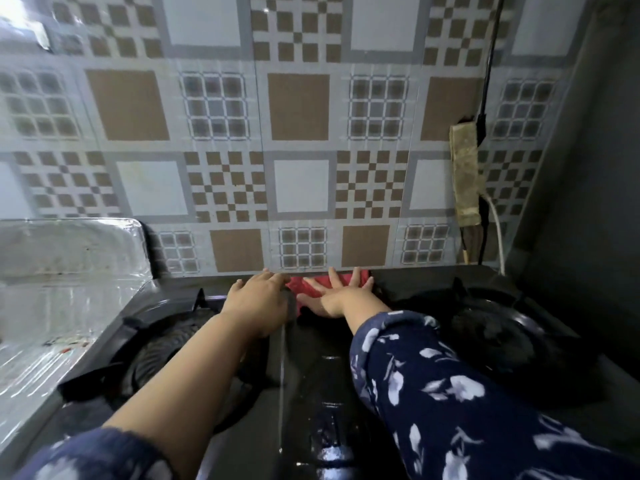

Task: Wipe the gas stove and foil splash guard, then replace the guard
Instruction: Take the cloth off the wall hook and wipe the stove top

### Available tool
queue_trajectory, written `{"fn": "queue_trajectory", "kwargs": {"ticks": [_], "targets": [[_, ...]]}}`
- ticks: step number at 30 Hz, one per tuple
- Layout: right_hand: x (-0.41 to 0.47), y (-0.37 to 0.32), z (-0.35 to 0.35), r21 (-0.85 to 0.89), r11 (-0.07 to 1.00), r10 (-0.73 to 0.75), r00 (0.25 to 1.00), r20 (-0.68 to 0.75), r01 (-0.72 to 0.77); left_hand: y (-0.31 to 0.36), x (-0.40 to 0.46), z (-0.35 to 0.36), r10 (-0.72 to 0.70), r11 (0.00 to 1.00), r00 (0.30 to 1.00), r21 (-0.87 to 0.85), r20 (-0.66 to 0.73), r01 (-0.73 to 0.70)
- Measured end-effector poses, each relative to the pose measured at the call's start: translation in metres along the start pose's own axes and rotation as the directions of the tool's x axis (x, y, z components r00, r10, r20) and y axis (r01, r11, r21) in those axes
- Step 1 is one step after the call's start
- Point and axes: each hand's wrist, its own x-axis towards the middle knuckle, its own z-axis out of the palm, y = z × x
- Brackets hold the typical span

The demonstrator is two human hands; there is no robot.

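Observation:
The black gas stove [311, 393] fills the lower middle, its glossy top wet between the two burners. A red cloth [301, 284] lies at the stove's back edge against the tiled wall. My right hand [341, 294] lies flat on the cloth, fingers spread. My left hand [258, 296] rests palm down just left of the cloth, fingertips at the back edge; whether it touches the cloth I cannot tell. The foil splash guard [65, 268] stands along the stove's left side, shiny and creased.
A left burner [162, 348] and a right burner with its pan support [502, 327] flank the hands. On the wall at right hangs a grimy power strip [465, 174] with black and white cables. A dark wall closes the right side.

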Motion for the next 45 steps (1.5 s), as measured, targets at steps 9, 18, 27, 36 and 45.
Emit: {"fn": "queue_trajectory", "kwargs": {"ticks": [9, 18, 27, 36, 45], "targets": [[-0.1, -0.04, 0.037, -0.065, 0.997, -0.042, 0.998, -0.035, 0.04, -0.018, -0.071, -0.014, -0.017, 1.0, 1.0, -0.01, -0.026, 0.017], [-0.199, -0.045, 0.046, 0.172, 0.985, -0.036, 0.999, 0.034, 0.03, -0.035, -0.138, -0.026, 0.057, 0.998, 0.998, -0.028, -0.034, -0.058], [-0.183, -0.103, 0.077, 0.257, 0.868, 0.474, 0.863, -0.172, -0.426, -0.056, -0.143, -0.031, 0.048, 0.998, 0.996, -0.026, -0.079, -0.05], [-0.092, -0.053, 0.042, 0.06, 0.998, 0.026, 0.983, -0.182, -0.015, -0.09, -0.104, -0.03, -0.027, 1.0, 0.997, -0.004, -0.071, 0.027], [0.016, -0.059, -0.001, -0.048, 0.981, -0.193, 0.972, -0.131, 0.188, -0.123, -0.045, -0.03, -0.029, 0.999, 0.996, -0.037, -0.087, 0.026]]}}
